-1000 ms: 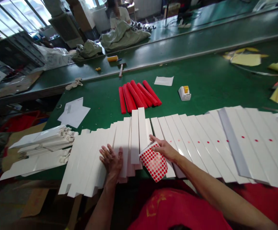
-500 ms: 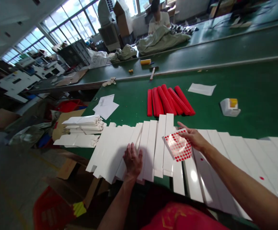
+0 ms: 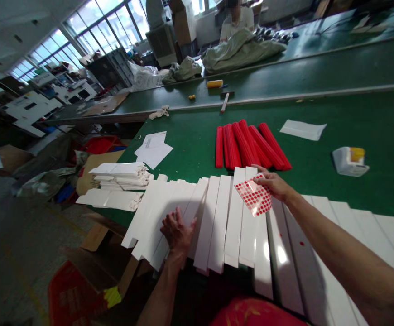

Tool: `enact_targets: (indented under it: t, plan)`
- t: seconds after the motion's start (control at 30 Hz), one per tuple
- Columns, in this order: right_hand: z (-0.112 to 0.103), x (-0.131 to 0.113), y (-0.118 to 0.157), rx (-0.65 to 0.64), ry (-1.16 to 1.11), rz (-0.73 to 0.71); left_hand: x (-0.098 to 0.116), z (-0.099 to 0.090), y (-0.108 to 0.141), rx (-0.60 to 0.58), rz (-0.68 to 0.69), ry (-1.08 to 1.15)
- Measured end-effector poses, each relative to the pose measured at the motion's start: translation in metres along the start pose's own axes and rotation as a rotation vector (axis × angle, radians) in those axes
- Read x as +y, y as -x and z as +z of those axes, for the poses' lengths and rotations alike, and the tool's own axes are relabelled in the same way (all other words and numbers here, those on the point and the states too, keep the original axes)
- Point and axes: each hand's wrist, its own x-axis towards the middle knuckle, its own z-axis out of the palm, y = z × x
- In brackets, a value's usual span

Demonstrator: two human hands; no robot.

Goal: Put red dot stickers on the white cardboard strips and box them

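Note:
My left hand (image 3: 178, 233) lies flat with fingers apart on a fan of long white card strips (image 3: 219, 222), near their left end. My right hand (image 3: 272, 185) pinches a glossy sheet of red dot stickers (image 3: 254, 194) above the strips' far ends. A few red dots (image 3: 301, 243) sit singly on strips to the right, beside my right forearm. Just beyond the strips lies a bundle of red rods (image 3: 247, 147) on the green table (image 3: 319, 181), apart from both hands.
A stack of white card pieces (image 3: 120, 174) stands at the table's left end, with loose papers (image 3: 153, 148) beyond it. A white dispenser (image 3: 349, 161) and a paper sheet (image 3: 303, 130) lie to the right. A co-worker (image 3: 236, 20) sits behind a further green bench (image 3: 285, 74).
The view has swung left and tilted. My right hand has carried the sticker sheet up toward the strips' far ends, and my left hand has shifted slightly on the strips.

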Motion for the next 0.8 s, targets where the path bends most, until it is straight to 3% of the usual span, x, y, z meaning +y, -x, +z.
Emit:
enact_targets:
  t: [0.13, 0.3, 0.4, 0.5, 0.63, 0.8]
  plan:
    - [0.01, 0.008, -0.001, -0.015, 0.049, -0.006, 0.0, -0.002, -0.011, -0.032, -0.036, -0.005]
    - [0.02, 0.02, 0.004, -0.004, 0.138, -0.054, 0.017, -0.001, -0.013, -0.08, -0.133, 0.127]
    - [0.018, 0.021, 0.01, -0.036, 0.198, -0.069, 0.019, 0.004, -0.014, -0.12, -0.132, 0.193]
    - [0.016, 0.02, 0.008, -0.044, 0.236, -0.064, 0.004, 0.014, -0.021, -0.211, -0.026, 0.319]
    - [0.026, 0.028, -0.007, 0.054, 0.142, -0.084, -0.02, 0.034, -0.028, -0.26, 0.154, 0.599]
    - [0.051, 0.039, 0.001, 0.204, 0.162, -0.202, -0.017, 0.049, -0.02, -0.305, 0.049, 0.783]
